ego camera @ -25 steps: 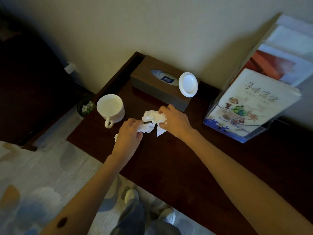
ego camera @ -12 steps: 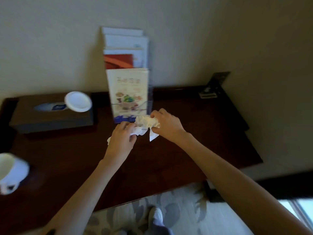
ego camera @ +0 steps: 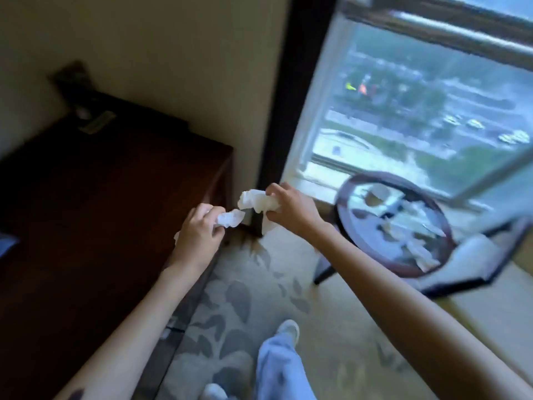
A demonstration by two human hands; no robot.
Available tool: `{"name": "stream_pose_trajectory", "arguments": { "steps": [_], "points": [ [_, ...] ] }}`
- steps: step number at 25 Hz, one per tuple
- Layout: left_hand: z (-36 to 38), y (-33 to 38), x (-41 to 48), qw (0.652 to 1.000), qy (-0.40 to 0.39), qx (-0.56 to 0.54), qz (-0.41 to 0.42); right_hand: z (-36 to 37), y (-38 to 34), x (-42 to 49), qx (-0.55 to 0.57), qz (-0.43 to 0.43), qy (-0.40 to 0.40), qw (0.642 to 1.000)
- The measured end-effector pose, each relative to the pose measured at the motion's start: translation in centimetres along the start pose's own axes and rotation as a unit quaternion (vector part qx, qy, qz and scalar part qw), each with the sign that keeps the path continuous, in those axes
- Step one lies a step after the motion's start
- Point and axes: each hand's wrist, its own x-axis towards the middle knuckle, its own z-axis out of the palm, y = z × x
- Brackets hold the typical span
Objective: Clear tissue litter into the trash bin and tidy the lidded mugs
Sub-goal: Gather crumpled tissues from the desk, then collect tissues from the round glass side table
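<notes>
My left hand [ego camera: 199, 235] is closed around a small crumpled white tissue [ego camera: 230, 218] that sticks out past my fingers. My right hand [ego camera: 291, 209] grips a larger wad of white tissue [ego camera: 255, 200]. Both hands are held close together in the air past the right end of the dark wooden desk [ego camera: 101, 203], above the carpet. No mug, lid or trash bin is in view. The picture is blurred by motion.
A round glass-topped side table [ego camera: 395, 223] with a dark rim stands to the right by a large window [ego camera: 432, 96]. A white-cushioned chair [ego camera: 478, 255] sits beside it. Patterned carpet [ego camera: 245, 301] covers the floor below. My legs and shoes [ego camera: 285, 333] show at the bottom.
The view has swung right, from the desk with the mug, tissue box and brochure stand to the desk's end and the window. Both hands still hold tissue and have come off the desk.
</notes>
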Motion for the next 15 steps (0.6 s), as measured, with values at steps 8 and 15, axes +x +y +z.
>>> {"name": "stream_pose_trajectory", "arguments": {
  "steps": [8, 15],
  "points": [
    [17.6, 19.1, 1.2, 0.96, -0.179, -0.031, 0.214, -5.9, 23.3, -16.4, 0.013, 0.267, 0.073, 0.961],
    [31.2, 29.4, 1.4, 0.923, -0.26, 0.003, 0.283, -6.4, 37.9, -26.0, 0.027, 0.395, 0.056, 0.917]
  ]
}}
